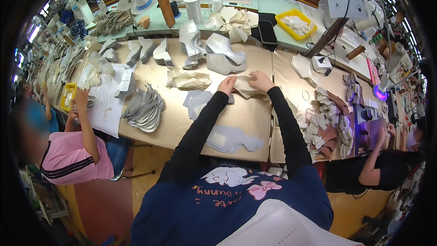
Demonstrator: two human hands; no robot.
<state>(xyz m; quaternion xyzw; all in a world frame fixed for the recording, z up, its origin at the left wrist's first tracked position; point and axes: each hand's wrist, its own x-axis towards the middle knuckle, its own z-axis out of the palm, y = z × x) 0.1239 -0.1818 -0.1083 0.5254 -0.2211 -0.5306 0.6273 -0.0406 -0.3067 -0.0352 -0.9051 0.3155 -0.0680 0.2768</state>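
Note:
A cream cut piece (246,89), probably fabric or leather, lies bent in front of me on the tan table, and my right hand (261,82) grips its upper right edge. Close to its left end is my left hand (227,84), fingers curled together; what they pinch is too small to make out. Grey flat pieces (196,101) lie partly under my left forearm. Nearer to me rests another grey shaped piece (234,139) with a pale patch. A bundle of cream pieces (188,80) sits left of my left hand. Beyond my hands are stacked grey-white pieces (226,63).
A fanned grey stack (144,108) lies to the left. Two co-workers sit at the sides, one in a pink shirt (75,157). Thread cones (193,8), a phone (267,32) and a yellow tray (277,17) stand along the back. Brown and white pieces (323,127) pile up at right.

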